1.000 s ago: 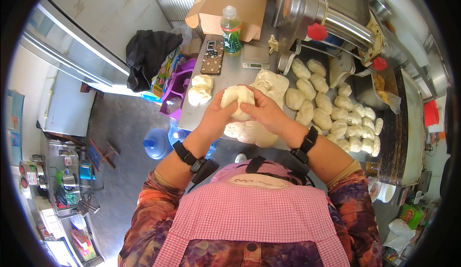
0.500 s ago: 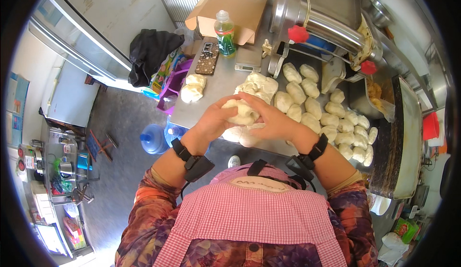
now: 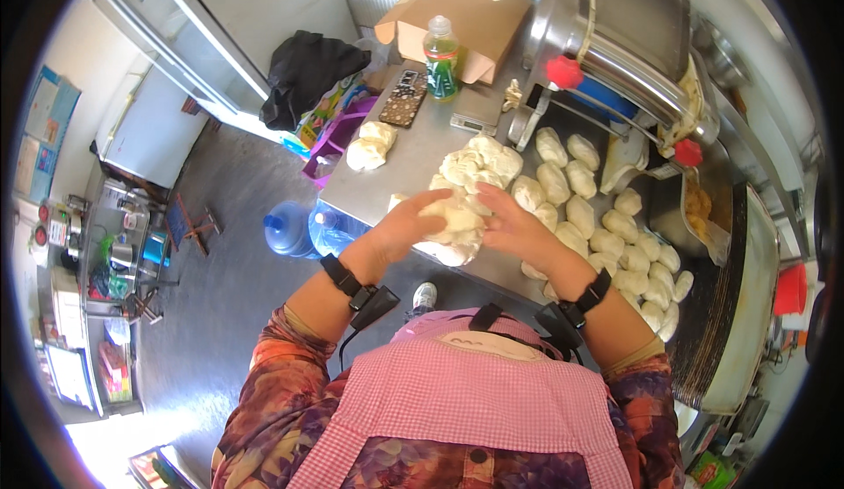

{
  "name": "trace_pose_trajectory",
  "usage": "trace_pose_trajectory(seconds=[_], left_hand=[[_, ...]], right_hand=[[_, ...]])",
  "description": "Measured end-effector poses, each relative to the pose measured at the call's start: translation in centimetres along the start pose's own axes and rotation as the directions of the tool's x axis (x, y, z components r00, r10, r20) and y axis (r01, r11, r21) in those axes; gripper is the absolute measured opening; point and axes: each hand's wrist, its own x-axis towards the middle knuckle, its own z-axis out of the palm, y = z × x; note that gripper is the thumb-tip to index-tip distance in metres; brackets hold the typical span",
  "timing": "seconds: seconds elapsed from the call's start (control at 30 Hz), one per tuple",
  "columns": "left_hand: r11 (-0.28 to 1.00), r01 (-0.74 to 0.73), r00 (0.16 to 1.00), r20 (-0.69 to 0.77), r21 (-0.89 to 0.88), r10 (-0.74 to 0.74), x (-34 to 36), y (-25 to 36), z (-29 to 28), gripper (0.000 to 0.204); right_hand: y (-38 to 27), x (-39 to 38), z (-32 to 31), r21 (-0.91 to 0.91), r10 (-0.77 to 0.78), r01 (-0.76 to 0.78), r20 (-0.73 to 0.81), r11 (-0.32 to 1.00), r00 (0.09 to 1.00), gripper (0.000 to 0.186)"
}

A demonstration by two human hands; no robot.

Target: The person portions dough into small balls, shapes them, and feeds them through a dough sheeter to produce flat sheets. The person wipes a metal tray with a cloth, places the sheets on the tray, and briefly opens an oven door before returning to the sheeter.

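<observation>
A pale piece of dough [image 3: 461,220] is between my hands above the near edge of the metal table [image 3: 400,150]. My left hand [image 3: 406,227] holds its left side, fingers over the top and thumb nearer me. At its right side my right hand [image 3: 520,232] has its fingers spread, the tips close to the dough; whether they touch it I cannot tell. Just beyond lies a larger lumpy dough mass [image 3: 482,162]. More dough [image 3: 450,253] shows under the held piece, partly hidden. Several oval dough pieces [image 3: 607,241] lie in rows to the right.
Two dough lumps [image 3: 371,144] sit at the table's left, near a patterned phone [image 3: 404,99], a green-labelled bottle [image 3: 441,62] and a small scale [image 3: 475,118]. A steel roller machine [image 3: 637,49] with red knobs stands at the back right. Blue water jugs [image 3: 292,229] stand on the floor.
My hands have moved apart; the right fingers have opened away from the dough, which sits slightly further right in the picture. The whole view has shifted a little.
</observation>
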Motion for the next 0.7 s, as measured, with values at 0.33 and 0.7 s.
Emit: trace_pose_trajectory(seconds=[0.33, 0.7], left_hand=[[0.323, -0.15, 0.818, -0.066, 0.934, 0.572, 0.1, -5.5, -14.6, 0.038], [0.094, 0.001, 0.814, -0.056, 0.996, 0.578, 1.4, -5.3, -15.4, 0.041]], right_hand=[[0.8, -2.4, -3.8, 0.08, 0.052, -0.041, -0.134, 0.996, 0.99, 0.063], [1.3, -3.1, -4.2, 0.153, 0.126, -0.096, -0.201, 0.984, 0.971, 0.057]])
